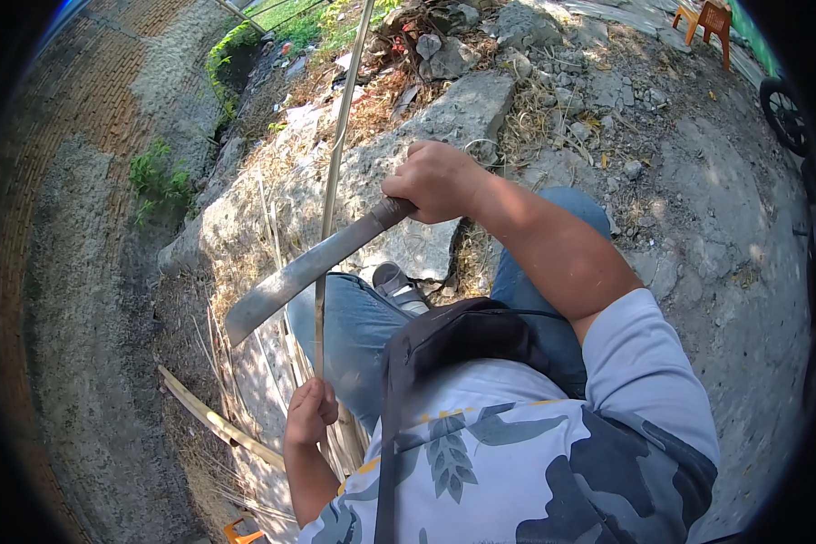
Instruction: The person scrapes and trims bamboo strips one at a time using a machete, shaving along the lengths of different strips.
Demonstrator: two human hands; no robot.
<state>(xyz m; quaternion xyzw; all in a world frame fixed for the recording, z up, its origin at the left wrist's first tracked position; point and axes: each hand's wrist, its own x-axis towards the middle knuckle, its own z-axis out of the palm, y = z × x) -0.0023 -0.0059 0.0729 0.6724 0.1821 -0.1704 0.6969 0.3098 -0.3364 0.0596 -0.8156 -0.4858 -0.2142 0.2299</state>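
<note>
My right hand [437, 181] is closed round the dark handle of a machete [308, 272]. Its broad grey blade slants down to the left and crosses a long, thin bamboo strip [336, 150]; whether the edge bites into the strip I cannot tell. Below the blade, my left hand [312, 410] is closed on the lower end of that strip. The strip stands nearly upright, running past my left knee and out through the top of the view.
Split bamboo pieces [222, 423] lie at my left beside a brick wall [82, 82]. Concrete slabs [462, 109] and rubble lie ahead. A black bag [462, 337] rests on my lap. Far right are a small orange chair [709, 25] and a wheel [782, 115].
</note>
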